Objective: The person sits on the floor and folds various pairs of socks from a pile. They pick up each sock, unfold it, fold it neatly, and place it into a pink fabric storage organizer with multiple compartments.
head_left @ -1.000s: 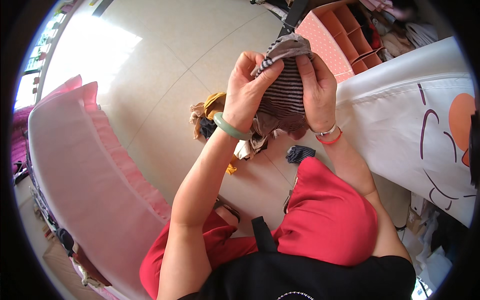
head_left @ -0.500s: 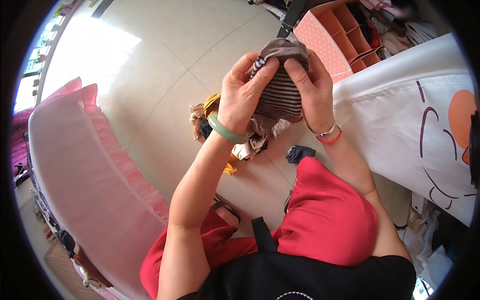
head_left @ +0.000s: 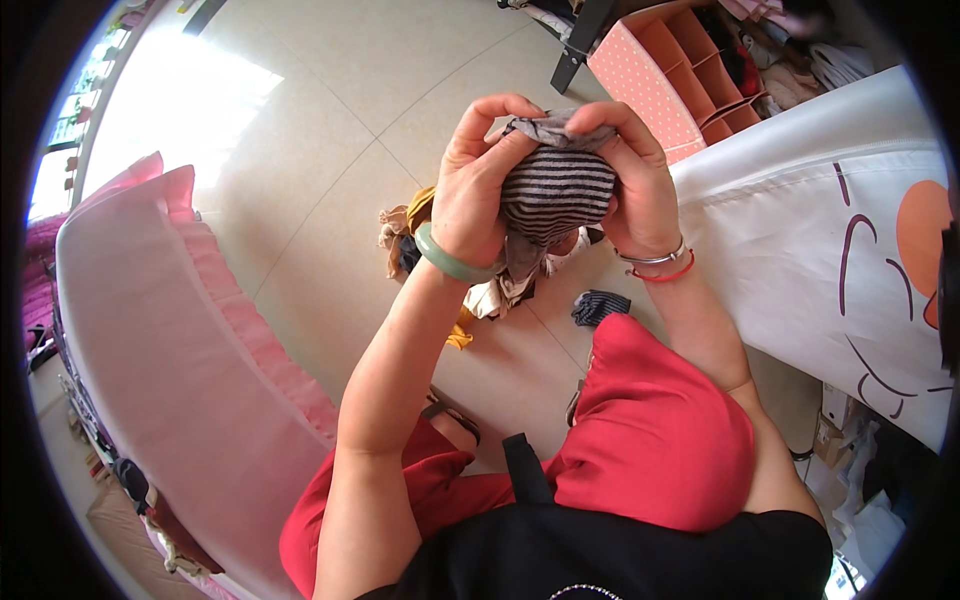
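Between my two hands is a bundle of grey and black striped socks [head_left: 558, 190], bunched into a rounded shape with a plain grey cuff folded at its top. My left hand [head_left: 478, 190], with a green bangle at the wrist, grips its left side, thumb at the cuff. My right hand [head_left: 640, 180], wearing a silver bracelet and a red cord, grips the right side with fingers curled over the cuff. Below, partly hidden by my hands, lies a loose pile of socks [head_left: 490, 297] in yellow, cream and dark colours. A dark striped sock bundle [head_left: 601, 307] rests on the floor near my knee.
A pink dotted box [head_left: 650, 90] with orange compartments stands at the far right, by other clothes. Along the right runs a white fabric cover [head_left: 800, 220] with a drawn face. A pink-covered bed [head_left: 170, 330] lines the left. Tiled floor [head_left: 320, 150] stretches between.
The sock bundle has become rounder and sits slightly lower. Its cuff is now folded down at the top, and my right fingers have curled over it.
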Demonstrator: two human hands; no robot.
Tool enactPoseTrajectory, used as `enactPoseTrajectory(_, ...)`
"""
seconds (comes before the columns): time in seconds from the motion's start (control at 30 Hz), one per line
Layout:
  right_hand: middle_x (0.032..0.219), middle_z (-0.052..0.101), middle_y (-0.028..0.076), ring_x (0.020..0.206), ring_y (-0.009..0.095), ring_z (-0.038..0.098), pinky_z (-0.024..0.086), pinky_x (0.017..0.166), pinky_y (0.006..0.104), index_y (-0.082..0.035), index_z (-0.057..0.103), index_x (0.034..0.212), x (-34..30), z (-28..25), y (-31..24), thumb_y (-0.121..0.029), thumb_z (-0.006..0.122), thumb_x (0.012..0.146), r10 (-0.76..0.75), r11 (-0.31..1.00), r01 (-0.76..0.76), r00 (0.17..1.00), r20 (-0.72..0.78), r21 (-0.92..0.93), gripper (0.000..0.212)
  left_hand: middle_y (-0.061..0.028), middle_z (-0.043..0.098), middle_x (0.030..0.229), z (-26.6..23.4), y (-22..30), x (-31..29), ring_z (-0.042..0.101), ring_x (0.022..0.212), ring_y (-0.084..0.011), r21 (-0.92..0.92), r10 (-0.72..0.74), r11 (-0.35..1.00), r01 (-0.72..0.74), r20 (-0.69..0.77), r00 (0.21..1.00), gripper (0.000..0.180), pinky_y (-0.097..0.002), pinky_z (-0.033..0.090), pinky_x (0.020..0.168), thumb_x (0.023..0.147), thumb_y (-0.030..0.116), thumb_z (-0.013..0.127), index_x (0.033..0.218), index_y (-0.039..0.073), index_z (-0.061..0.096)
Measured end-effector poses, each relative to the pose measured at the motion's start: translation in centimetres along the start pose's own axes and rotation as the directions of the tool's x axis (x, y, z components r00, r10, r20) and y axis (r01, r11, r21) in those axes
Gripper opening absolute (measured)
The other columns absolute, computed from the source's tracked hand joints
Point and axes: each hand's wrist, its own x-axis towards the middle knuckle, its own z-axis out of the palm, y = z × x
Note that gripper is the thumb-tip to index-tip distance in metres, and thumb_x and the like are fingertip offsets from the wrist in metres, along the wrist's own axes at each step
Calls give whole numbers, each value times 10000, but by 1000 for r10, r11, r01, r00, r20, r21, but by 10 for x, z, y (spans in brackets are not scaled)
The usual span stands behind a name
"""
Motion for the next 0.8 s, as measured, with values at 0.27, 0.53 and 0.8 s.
enactPoseTrajectory(0.27,746,526,-19,628,23,442,342,517,170,-60,525,762,4,-12,-1,61,396,895,-112,972,124,991,70,-199,221,-141,565,1062,-3,8,-1,607,972,-251,86,-120,989,117,29,992,402,-360,527,771,988,357,444,1272,75,399)
enactPoseTrajectory(0.53,751,525,-30,726,38,498,412,670,189,-38,585,845,-1,-4,-7,73,381,885,-102,889,121,993,67,-442,236,-62,671,879,-2,4,1,647,728,-112,368,-106,924,108,-24,994,268,-242,528,641,942,261,615,1033,10,604)
enactPoseTrajectory(0.8,927,611,-2,810,35,555,445,715,188,-1,510,1242,3,4,-12,-130,601,916,-53,922,38,998,-29,-385,361,-64,669,802,-2,3,4,648,655,-110,347,107,934,-88,-37,994,171,-230,535,527,922,147,641,996,4,587)
